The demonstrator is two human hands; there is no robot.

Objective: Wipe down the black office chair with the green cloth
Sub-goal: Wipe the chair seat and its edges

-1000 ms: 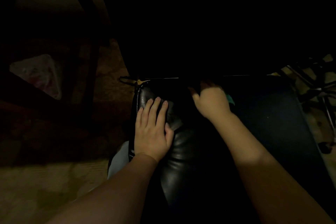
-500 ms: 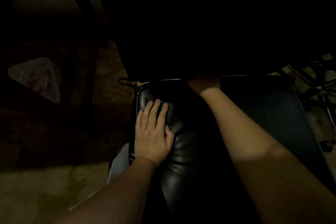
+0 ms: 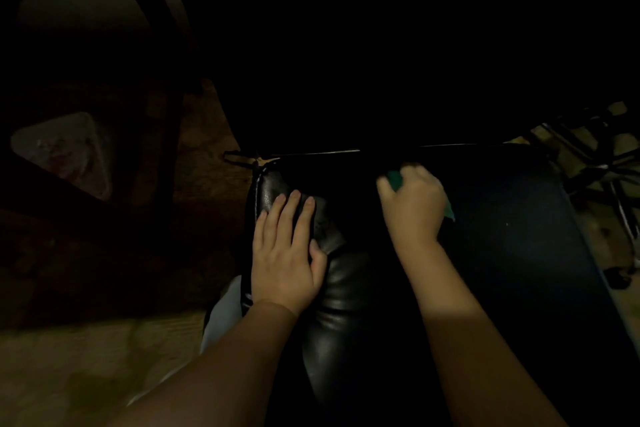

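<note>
The black office chair fills the lower middle of a very dark head view, its shiny leather padding catching a little light. My left hand lies flat on the padding near the chair's left edge, fingers straight. My right hand is further right, near the chair's far edge. It grips the green cloth, which peeks out above the fingers and at the hand's right side. Most of the cloth is hidden under the hand.
A light wooden floor shows at lower left. A dark furniture leg and a pale bag lie at left. Another chair's metal base stands at right. The area beyond the chair is black.
My right hand reached forward into the dark past the chair's far edge, then pulled back toward me and to the right with the cloth. My left hand stayed in place.
</note>
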